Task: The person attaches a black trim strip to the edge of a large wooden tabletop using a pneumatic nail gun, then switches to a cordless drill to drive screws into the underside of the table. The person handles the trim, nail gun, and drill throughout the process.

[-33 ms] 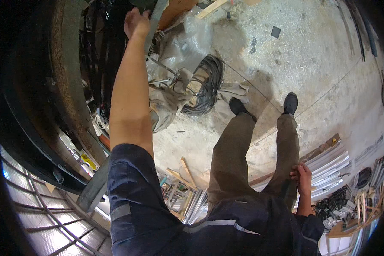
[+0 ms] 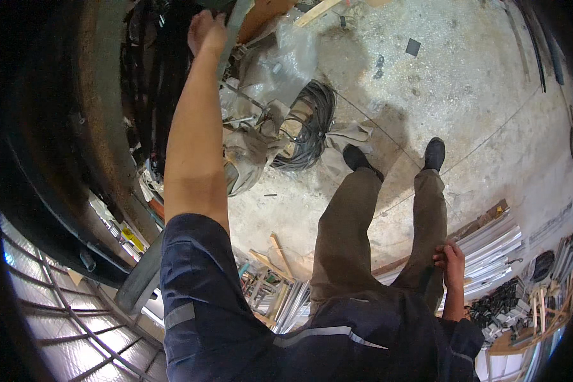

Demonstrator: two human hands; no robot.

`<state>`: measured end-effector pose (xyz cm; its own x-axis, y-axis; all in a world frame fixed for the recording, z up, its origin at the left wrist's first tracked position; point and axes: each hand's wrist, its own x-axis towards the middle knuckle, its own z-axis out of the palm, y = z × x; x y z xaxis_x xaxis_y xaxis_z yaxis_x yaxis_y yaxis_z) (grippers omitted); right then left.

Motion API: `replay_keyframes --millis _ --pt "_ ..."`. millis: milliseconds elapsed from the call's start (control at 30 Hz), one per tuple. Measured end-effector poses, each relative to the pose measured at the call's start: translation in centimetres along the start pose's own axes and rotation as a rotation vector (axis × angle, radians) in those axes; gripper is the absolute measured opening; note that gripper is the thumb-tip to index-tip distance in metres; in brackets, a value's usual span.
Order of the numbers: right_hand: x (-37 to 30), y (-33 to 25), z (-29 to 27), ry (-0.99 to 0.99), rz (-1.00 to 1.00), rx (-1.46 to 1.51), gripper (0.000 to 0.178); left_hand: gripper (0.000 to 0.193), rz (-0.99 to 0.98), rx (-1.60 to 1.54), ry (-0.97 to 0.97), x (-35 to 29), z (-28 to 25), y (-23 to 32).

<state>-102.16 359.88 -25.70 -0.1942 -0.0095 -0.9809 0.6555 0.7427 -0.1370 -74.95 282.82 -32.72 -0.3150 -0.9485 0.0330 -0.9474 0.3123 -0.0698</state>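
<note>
Black strips (image 2: 153, 102) at left; left hand (image 2: 207, 32) beside their far end, near grey upright (image 2: 236, 24), whether gripping can't say; right hand (image 2: 451, 261) well apart, loosely curled beside trousers (image 2: 429, 213); reach seems made, no piece visibly lifted, remainder unclear

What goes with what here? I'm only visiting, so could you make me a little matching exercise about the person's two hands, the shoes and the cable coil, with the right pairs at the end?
Column one:
1. Left hand
2. Right hand
3. Cable coil
4. Shoes

Column two:
A. Dark, at the ends of the trouser legs
B. Ring-shaped, lying on the floor
C. Low, near the right thigh
D. At the end of the outstretched forearm

Pairs: 1-D, 2-C, 3-B, 4-A
</note>
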Motion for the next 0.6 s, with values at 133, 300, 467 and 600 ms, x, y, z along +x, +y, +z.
replay_keyframes --millis 133,300,467,600 --pt "-0.4 -1.4 0.8 -0.032 -0.004 -0.039 0.035 0.038 -0.058 0.08 -0.091 -1.0 -2.2 1.3" --pt "-0.8 -1.5 -0.2 -0.106 -0.049 -0.066 0.037 0.04 -0.091 0.018 -0.134 -5.6 -7.1 -0.6" --pt "-3.7 -4.2 0.8 -0.151 -0.124 -0.107 0.043 0.021 -0.634 -1.514 -0.309 -16.9 -16.2 4.8" --pt "-4.8 -7.1 0.0 -0.262 -0.195 -0.168 0.035 0.02 -0.63 -1.922 -0.383 -25.7 -26.4 9.6"
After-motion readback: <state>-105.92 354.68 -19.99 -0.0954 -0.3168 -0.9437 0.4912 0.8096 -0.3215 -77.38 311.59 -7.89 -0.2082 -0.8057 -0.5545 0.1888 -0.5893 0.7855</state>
